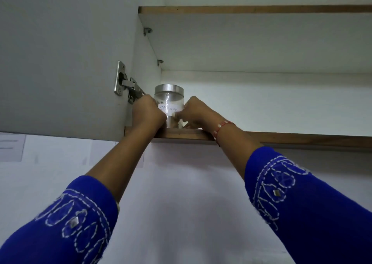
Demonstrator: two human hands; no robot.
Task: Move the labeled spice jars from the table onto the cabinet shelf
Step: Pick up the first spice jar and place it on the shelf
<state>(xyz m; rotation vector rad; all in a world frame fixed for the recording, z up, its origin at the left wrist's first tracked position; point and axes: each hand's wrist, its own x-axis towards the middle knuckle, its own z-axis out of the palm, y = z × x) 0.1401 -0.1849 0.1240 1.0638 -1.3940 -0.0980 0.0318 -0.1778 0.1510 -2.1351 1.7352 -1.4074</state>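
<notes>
Now both hands (170, 114) around shelved jar (169, 102)

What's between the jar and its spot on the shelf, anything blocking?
Nothing visible. The jar already sits at the left front of the shelf, by the cabinet's side wall, with the left hand and right hand gripping its sides. The shelf behind and to its right shows no other items.

A clear spice jar (169, 104) with a brushed metal lid stands upright at the left front corner of the cabinet shelf (281, 137), near the side wall. A white handwritten paper label, partly legible, faces outward across its middle.
</notes>
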